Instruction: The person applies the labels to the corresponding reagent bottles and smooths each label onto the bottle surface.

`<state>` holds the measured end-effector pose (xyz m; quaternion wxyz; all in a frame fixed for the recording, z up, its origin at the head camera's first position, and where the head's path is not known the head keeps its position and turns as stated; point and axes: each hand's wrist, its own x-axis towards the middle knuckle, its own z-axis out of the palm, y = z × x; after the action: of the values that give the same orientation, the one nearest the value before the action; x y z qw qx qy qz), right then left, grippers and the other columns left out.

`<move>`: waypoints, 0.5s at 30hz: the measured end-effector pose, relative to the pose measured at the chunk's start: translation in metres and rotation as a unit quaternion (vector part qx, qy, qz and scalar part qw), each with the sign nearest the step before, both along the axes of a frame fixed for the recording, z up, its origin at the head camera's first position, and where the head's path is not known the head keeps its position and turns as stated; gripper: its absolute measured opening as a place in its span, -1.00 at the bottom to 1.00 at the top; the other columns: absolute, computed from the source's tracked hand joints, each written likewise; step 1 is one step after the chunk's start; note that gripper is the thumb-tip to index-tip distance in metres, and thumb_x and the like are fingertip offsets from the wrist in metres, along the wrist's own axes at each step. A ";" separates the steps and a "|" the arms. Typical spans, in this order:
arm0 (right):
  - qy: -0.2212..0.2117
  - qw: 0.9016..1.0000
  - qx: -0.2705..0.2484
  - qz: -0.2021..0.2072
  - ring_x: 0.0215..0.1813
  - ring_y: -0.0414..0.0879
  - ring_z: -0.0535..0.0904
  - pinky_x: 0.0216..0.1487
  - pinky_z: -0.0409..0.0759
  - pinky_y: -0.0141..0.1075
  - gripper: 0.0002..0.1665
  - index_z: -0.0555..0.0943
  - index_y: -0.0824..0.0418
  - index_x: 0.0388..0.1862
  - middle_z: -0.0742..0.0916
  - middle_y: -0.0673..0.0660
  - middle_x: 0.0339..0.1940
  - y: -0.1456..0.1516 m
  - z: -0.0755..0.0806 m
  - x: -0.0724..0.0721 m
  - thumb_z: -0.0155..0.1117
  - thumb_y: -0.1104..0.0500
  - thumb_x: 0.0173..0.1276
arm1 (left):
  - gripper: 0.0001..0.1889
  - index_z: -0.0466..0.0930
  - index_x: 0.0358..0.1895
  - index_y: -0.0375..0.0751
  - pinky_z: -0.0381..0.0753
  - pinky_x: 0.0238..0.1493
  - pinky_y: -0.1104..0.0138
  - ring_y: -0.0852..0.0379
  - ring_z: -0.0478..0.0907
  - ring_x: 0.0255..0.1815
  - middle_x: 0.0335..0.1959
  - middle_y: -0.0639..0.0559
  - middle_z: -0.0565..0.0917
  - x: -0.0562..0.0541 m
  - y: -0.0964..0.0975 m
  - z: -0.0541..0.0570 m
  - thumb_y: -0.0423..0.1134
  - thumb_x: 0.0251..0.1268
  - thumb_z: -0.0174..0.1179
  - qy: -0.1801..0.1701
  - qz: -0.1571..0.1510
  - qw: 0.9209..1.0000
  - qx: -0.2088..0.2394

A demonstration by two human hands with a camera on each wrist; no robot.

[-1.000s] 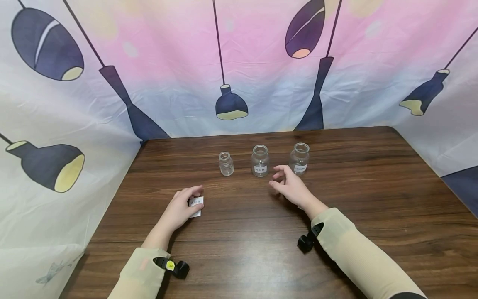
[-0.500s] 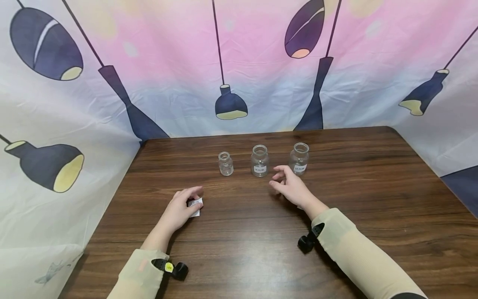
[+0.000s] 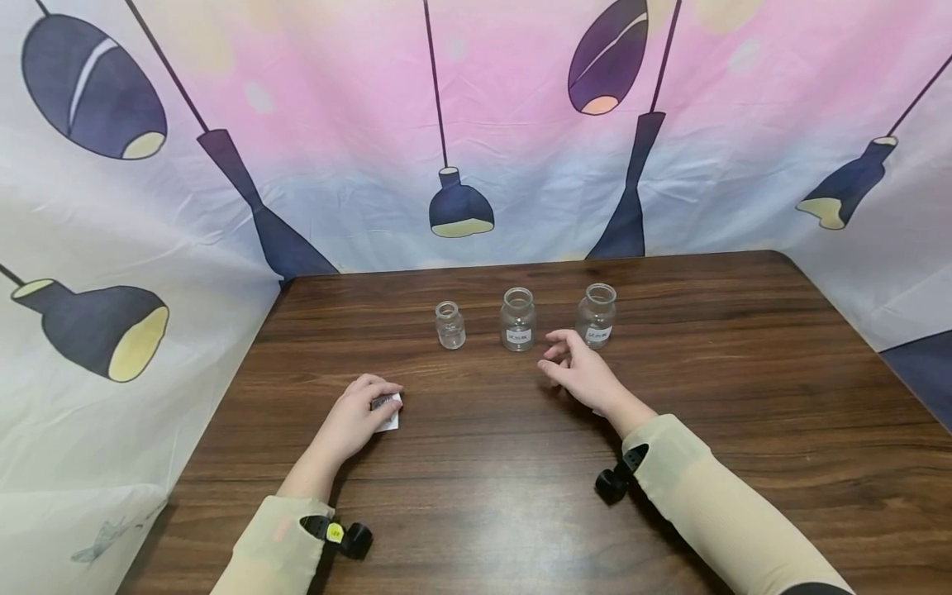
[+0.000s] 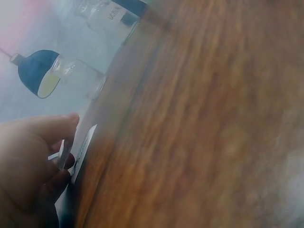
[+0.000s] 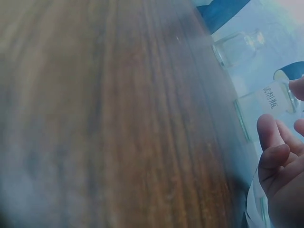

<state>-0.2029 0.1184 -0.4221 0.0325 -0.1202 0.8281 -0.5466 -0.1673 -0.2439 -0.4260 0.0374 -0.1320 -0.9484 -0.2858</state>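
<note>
My left hand (image 3: 355,420) is low over the table at the left, thumb and fingers around a small white printed label (image 3: 385,403). In the left wrist view, a bent white label piece (image 4: 63,154) shows between the fingers, above a white paper (image 4: 84,153) beneath them. My right hand (image 3: 583,376) hangs loosely bent in front of the right-hand glass jar (image 3: 597,314), with nothing between the fingers. A middle jar (image 3: 518,316) and a smaller glass bottle (image 3: 450,327) stand to its left. Both larger jars carry white labels.
The brown wooden table (image 3: 476,479) reaches back to a printed cloth (image 3: 372,190) with lamp drawings. A white paper corner (image 3: 597,413) peeks out beneath the right wrist. Each wrist wears a black camera, such as the left camera (image 3: 357,540).
The left fingers have shifted slightly left and curled in, and the label between them has tilted up from lying flat. The right hand and the glass jars have stayed put.
</note>
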 end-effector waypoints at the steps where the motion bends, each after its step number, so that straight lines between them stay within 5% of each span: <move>1: 0.001 1.000 0.000 0.000 -0.43 -0.02 0.55 -0.57 0.47 -0.28 -0.45 0.29 0.29 0.24 0.59 0.22 -0.09 0.000 0.000 0.000 0.21 0.20 0.32 | -0.75 0.64 -0.01 -0.15 0.43 -0.07 0.06 0.03 0.46 -0.06 -0.09 0.04 0.54 0.000 0.000 0.000 -0.19 0.29 0.19 -0.001 0.001 1.000 0.002; 15: 0.004 1.000 -0.005 0.010 -0.44 -0.03 0.54 -0.58 0.49 -0.25 -0.47 0.31 0.34 0.22 0.60 0.22 -0.15 0.001 0.002 0.002 0.21 0.22 0.32 | -0.71 0.60 0.02 -0.14 0.47 -0.10 0.12 0.07 0.49 -0.13 -0.07 0.01 0.58 -0.002 0.007 0.004 -0.12 0.30 0.18 -0.016 0.011 0.999 0.039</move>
<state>-0.2007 0.1189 -0.4200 0.0338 -0.1308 0.8243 -0.5498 -0.1692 -0.2371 -0.4216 0.0302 -0.1149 -0.9386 -0.3239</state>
